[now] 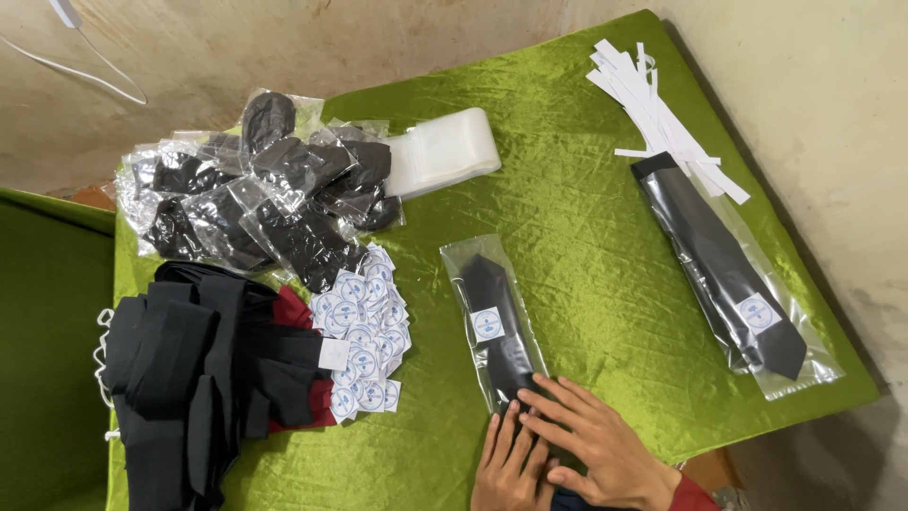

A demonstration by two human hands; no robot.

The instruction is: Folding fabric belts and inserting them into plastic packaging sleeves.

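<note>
Head view: the bagged black tie (494, 326) is pressed flat by left hand (511, 464) and right hand (596, 445), grips open, on the green table (586, 227).

Bagged tie (496, 326) mid-table under both hands (near edge), stickers (364, 333) left of it, paper strips (653, 114) far right.

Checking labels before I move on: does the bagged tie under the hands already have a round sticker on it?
Yes, the bagged tie under the left hand and right hand carries a round white sticker near its middle.
</note>
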